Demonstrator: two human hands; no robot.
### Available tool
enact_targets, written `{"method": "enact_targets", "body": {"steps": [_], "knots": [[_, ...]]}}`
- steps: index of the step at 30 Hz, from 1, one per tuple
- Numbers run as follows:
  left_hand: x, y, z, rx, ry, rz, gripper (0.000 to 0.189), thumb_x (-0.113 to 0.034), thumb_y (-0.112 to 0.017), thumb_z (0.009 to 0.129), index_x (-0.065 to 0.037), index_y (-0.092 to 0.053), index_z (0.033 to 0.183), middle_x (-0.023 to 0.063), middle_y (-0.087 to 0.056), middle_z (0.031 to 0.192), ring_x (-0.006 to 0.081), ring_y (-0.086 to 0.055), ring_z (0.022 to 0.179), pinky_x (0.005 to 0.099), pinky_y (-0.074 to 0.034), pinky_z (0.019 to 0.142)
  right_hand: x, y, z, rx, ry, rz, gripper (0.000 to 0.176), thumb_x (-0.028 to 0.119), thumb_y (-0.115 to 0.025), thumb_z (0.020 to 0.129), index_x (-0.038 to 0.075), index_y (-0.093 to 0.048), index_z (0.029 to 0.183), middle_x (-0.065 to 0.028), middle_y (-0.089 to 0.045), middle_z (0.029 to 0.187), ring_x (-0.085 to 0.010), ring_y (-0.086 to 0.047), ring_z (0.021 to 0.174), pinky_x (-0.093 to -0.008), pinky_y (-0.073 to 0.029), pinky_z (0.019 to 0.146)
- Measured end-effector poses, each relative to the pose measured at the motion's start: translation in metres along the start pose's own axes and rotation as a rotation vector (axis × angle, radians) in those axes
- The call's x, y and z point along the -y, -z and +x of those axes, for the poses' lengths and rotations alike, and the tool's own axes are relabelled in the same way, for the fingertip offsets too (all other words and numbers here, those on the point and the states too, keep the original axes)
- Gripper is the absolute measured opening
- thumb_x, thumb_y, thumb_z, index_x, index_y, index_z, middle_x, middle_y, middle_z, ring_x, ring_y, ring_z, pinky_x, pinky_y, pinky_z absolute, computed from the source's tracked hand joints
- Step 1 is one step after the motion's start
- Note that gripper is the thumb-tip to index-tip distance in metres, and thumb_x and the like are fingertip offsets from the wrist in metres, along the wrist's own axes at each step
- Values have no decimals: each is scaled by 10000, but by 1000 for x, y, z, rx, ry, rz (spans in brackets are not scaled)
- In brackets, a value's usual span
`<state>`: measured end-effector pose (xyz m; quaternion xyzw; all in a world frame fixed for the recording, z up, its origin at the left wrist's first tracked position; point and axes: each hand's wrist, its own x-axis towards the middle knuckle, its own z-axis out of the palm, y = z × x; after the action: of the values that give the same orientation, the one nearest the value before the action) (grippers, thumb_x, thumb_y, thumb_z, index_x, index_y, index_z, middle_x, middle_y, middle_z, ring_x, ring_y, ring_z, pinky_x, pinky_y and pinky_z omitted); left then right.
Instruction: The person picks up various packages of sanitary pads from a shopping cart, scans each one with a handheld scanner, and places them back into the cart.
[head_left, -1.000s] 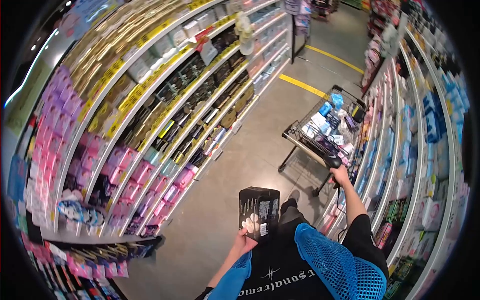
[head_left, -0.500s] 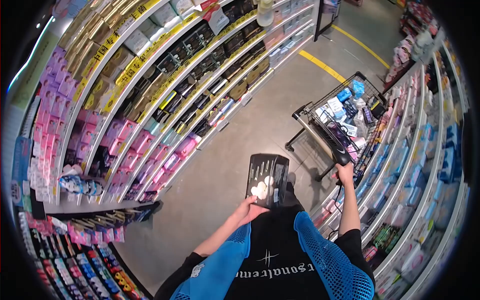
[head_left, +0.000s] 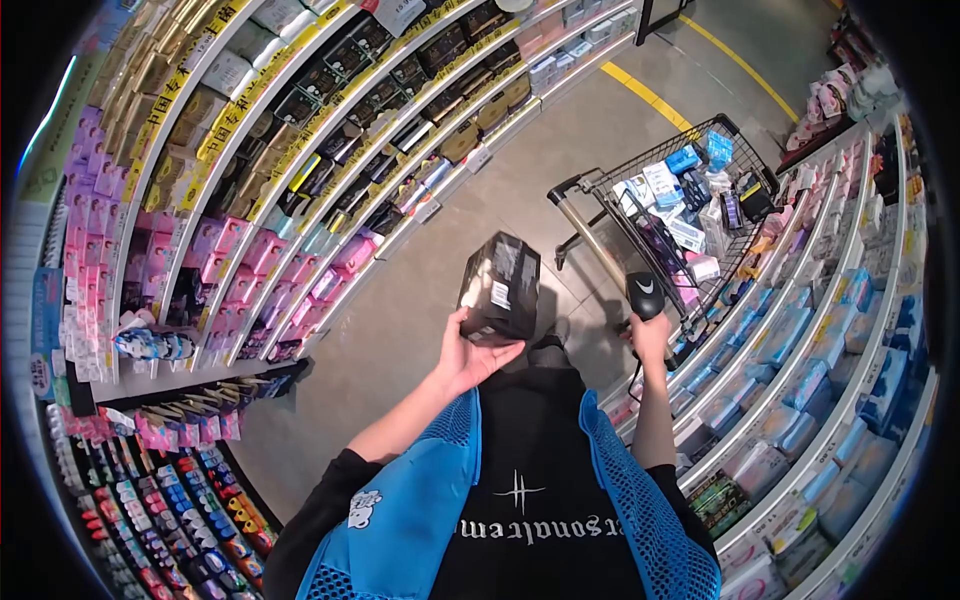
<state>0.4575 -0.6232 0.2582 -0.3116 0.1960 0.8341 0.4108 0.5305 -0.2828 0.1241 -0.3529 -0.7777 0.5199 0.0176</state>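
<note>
Scanning is apparently being prepared, not yet done: the black box (head_left: pixel 498 285) is being clasped by the left hand (head_left: pixel 468 358), and the scanner (head_left: pixel 645 296) is being clenched in the right hand (head_left: pixel 650 338), near the part-loaded cart (head_left: pixel 655 152).

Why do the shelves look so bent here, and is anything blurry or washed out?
Head view: a fisheye lens bows the shelves into arcs and leaves black corners; lighting is even, with only soft sheen on the floor; the black box in the left hand is fairly sharp, its print unreadable; shelf goods smear towards the edges.
</note>
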Motion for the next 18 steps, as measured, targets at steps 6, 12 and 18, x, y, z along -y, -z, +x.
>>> {"method": "enact_targets", "body": {"steps": [6, 12, 18], "knots": [[7, -38, 22, 438, 73, -104, 870, -745, -417, 868, -63, -479, 1404, 288, -554, 1273, 420, -614, 1064, 468, -574, 869, 23, 17, 3, 84, -151, 67, 200, 104, -661, 803, -58, -660, 920, -147, -677, 636, -222, -703, 541, -341, -543, 502], [-6, -48, 40, 446, 249, -135, 675, -584, -497, 899, -49, -498, 1311, 219, -454, 1027, 266, -463, 750, 252, -497, 465, 19, 18, 2, 57, -131, 65, 240, 143, -675, 792, -78, -661, 882, -142, -678, 612, -231, -708, 543, -344, -553, 536], [-12, -67, 28, 167, -250, 398, 934, -674, -595, 791, -10, -420, 1424, 246, -526, 1312, 390, -589, 1070, 435, -574, 742, 13, 17, 4, 79, -103, 44, 253, 156, -684, 787, -74, -661, 891, -142, -665, 569, -240, -705, 534, -333, -549, 550]]}}
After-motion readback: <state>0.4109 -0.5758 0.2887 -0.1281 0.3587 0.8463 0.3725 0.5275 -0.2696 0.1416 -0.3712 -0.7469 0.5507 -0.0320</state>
